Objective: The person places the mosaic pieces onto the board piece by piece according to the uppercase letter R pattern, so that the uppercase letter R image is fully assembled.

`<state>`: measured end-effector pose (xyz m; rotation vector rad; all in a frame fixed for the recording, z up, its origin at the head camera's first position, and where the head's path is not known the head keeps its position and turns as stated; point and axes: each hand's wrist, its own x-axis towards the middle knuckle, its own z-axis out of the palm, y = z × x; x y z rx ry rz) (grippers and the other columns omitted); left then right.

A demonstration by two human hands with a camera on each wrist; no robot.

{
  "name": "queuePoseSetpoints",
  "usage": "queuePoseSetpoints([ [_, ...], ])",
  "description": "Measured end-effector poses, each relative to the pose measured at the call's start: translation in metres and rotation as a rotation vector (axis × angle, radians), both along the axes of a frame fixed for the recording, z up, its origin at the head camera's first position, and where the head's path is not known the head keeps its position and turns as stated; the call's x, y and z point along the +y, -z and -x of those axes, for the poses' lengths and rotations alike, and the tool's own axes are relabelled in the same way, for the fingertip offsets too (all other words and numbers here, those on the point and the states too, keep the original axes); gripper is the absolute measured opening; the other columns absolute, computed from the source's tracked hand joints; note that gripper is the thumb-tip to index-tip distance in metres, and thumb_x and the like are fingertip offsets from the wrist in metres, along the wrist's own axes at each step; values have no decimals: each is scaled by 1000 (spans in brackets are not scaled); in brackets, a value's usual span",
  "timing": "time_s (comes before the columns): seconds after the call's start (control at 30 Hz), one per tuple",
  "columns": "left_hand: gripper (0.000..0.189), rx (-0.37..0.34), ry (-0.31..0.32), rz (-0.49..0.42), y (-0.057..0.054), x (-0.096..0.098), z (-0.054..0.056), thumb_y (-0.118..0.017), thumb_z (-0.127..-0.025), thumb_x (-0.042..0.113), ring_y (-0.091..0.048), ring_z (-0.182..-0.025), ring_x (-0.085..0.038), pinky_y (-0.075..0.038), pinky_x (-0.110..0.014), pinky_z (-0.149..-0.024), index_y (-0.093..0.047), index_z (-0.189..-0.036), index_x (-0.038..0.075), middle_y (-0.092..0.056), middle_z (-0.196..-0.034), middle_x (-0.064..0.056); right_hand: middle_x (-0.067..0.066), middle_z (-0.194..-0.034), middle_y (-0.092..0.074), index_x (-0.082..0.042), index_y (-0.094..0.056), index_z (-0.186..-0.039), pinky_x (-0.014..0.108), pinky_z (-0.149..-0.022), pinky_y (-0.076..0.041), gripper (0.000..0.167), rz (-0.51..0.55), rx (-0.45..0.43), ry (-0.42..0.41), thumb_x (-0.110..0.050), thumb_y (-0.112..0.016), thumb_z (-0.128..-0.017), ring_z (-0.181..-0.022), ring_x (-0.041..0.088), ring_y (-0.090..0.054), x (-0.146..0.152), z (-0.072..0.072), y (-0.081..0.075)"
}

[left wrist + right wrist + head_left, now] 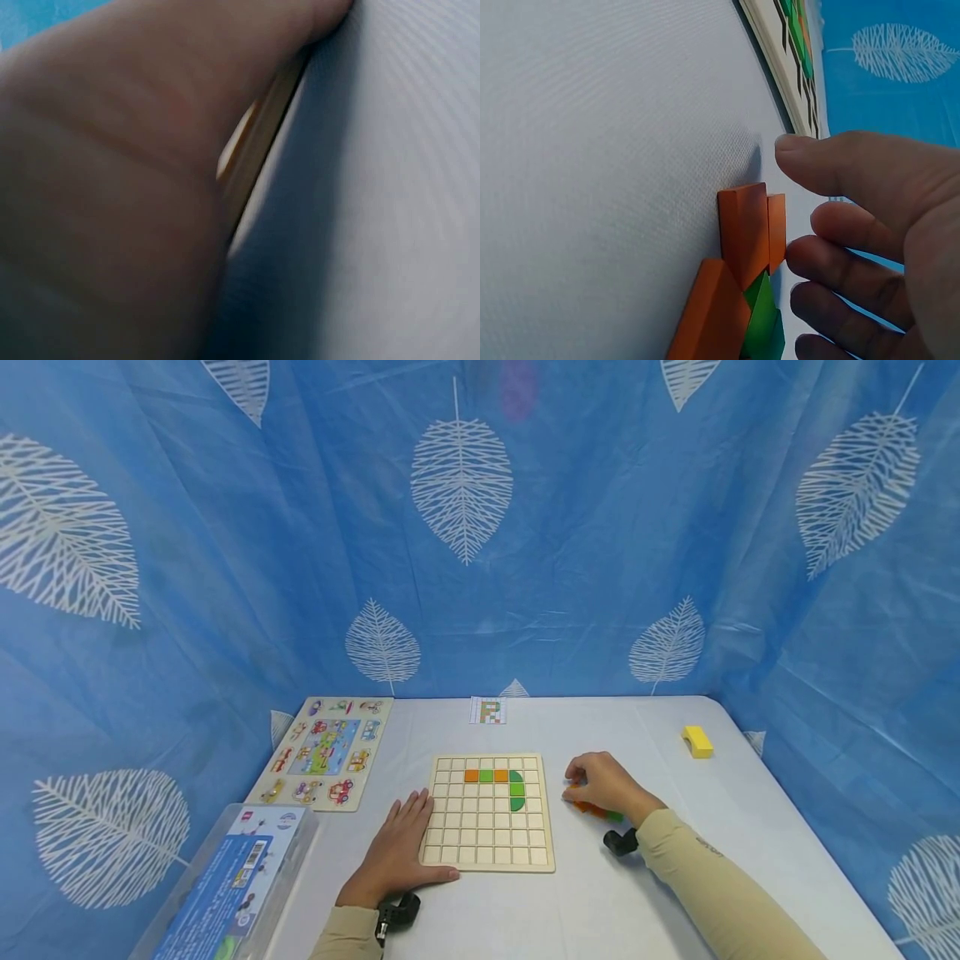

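A wooden grid board (487, 841) lies on the white table, bearing a row of orange and green pieces (486, 776) that turns downward at a rounded green corner. My left hand (397, 852) rests against the board's left side, fingers spread and thumb along its near edge. To the right of the board, my right hand (607, 783) hovers at a small group of loose blocks. Among these, the right wrist view shows orange blocks (744, 232) and green ones (760, 319). Thumb and fingers there are loosely bent and apart, with nothing between them.
A small pattern card (488, 711) lies behind the board. At the left are a vehicle picture puzzle (367, 793) and a clear plastic box (296, 860) with a printed sheet. One yellow arch block (698, 742) sits at the back right. Blue leaf-print curtain (555, 568) surrounds the table.
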<state>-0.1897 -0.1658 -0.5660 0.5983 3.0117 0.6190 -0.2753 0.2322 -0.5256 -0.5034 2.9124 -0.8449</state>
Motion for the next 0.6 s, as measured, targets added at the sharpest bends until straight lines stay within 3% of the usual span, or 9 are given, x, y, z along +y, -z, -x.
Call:
queuePoseSetpoints([
  [0.37,139,17,-1,6,2,1,1,-71,-68,89,-22,-156,-35,-15,-54,-126,-33,-162,-4,-30,-168,-18,-5,-90,-65,-12,-77,-95,39,-81,-57,25,-41,36,38,-21,-95,-81,-82,14,-61,0,-1,2],
  [0.6,138,21,-1,8,2,1,1,-71,-68,89,-23,-156,-35,-15,-55,-126,-33,-162,-4,-30,-168,-18,-5,-89,-66,-12,-76,-91,40,-81,-58,22,-52,62,19,-19,-94,-82,-83,14,-63,1,-2,4],
])
